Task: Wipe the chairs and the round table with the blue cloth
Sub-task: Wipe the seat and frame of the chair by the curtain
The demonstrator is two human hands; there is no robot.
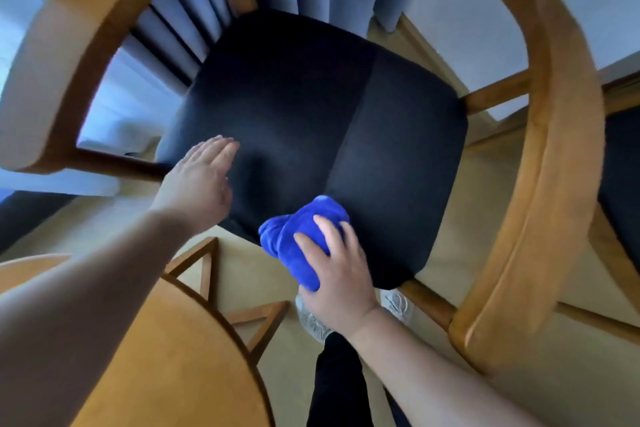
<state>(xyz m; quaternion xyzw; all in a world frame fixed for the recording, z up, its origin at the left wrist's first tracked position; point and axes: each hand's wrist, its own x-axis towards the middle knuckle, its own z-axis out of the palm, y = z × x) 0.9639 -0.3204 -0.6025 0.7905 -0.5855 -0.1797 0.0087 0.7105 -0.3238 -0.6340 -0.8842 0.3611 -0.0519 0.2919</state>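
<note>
Seen from above, the right hand [337, 274] is pressing a bunched bright-blue cloth [304, 236] onto the near edge of a wooden chair's dark padded seat [311, 107] while the left hand [199, 177] is resting flat with fingers spread (holding nothing), likely mid-wipe, with strokes across the remaining seat probably next.

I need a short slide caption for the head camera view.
Right hand presses the blue cloth on the chair's dark seat; left hand flat beside it.

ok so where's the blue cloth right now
In the head view, the blue cloth is bunched under the right hand on the near edge of the dark chair seat, right of the round table.
</note>
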